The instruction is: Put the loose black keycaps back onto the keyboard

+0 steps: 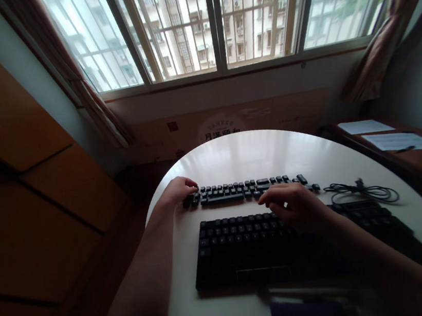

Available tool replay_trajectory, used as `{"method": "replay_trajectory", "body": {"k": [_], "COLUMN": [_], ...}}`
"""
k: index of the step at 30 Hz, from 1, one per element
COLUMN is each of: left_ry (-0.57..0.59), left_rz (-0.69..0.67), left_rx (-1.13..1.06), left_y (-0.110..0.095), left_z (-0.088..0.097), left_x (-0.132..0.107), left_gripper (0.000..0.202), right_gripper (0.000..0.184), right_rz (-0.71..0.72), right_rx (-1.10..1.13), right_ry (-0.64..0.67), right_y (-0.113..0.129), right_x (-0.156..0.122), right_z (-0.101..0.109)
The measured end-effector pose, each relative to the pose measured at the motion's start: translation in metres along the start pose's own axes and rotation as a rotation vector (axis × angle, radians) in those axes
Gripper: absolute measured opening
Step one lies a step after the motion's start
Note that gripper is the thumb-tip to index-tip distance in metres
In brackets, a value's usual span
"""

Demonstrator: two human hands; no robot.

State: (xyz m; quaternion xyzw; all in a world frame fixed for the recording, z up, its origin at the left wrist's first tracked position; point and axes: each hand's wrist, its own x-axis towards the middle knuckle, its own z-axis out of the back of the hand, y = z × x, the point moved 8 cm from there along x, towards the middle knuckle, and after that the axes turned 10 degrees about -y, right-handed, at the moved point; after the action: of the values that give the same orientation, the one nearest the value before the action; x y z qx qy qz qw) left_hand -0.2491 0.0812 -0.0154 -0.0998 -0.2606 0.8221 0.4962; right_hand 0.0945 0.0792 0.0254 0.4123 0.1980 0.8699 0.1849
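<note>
A black keyboard (248, 264) lies on the white round table, its upper rows fitted with keycaps and its lower part bare. Beyond it, loose black keycaps (225, 192) are laid out in rows. My left hand (180, 189) is at the left end of these rows, fingers closed together at a dark keycap by their tips. Over the keyboard's upper rows hovers my right hand (292, 200), its thumb and forefinger bent and slightly apart. The right fingertips are near the front row of loose keycaps, and nothing shows between them. My right forearm hides part of the keyboard.
A coiled black cable (366, 190) rests on the table (257, 152) right of the loose keycaps. Something purple (305, 315) is blurred at the near edge. Papers (401, 141) and a pen lie on a brown side table. Behind are a barred window and curtains.
</note>
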Motion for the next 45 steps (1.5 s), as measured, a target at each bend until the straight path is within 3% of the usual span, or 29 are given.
{"method": "replay_trajectory", "body": {"k": [7,11,13,17,21,25,38,39,41,45], "left_ry": [-0.054,-0.148,-0.073,0.213,0.409,0.448,0.514,0.475,0.267,-0.366], "left_rz": [-0.032,-0.183,-0.274,-0.411,-0.519,-0.602,-0.635,-0.625,-0.583,-0.383], "left_rx": [0.0,-0.12,-0.274,-0.568,-0.667,-0.654,-0.568,-0.563,-0.566,-0.548], "left_y": [-0.005,-0.036,-0.06,-0.11,-0.138,-0.145,-0.145,-0.14,-0.12,-0.055], "left_z": [0.006,0.026,0.026,0.008,-0.01,-0.014,-0.014,-0.01,0.006,0.047], "left_x": [-0.001,-0.014,-0.029,-0.066,-0.092,-0.1,-0.106,-0.1,-0.076,-0.023], "left_gripper": [0.018,0.021,0.025,0.03,0.032,0.03,0.034,0.035,0.035,0.033], "right_gripper": [0.023,0.024,0.027,0.025,0.02,0.017,0.013,0.013,0.015,0.018], "right_rz": [0.014,0.027,0.031,0.063,0.078,0.057,-0.093,-0.096,-0.078,0.082], "right_rx": [0.023,-0.01,-0.028,-0.057,-0.113,-0.122,0.02,0.025,0.036,0.082], "right_ry": [-0.008,-0.025,-0.058,-0.171,-0.232,-0.227,-0.102,-0.095,-0.085,-0.053], "right_y": [0.005,0.011,0.016,0.035,0.049,0.05,0.026,0.028,0.036,0.066], "right_x": [0.001,0.002,0.003,0.004,0.003,0.002,0.0,0.0,-0.002,-0.008], "right_z": [0.002,0.003,0.002,-0.005,-0.016,-0.023,-0.036,-0.037,-0.042,-0.059]}}
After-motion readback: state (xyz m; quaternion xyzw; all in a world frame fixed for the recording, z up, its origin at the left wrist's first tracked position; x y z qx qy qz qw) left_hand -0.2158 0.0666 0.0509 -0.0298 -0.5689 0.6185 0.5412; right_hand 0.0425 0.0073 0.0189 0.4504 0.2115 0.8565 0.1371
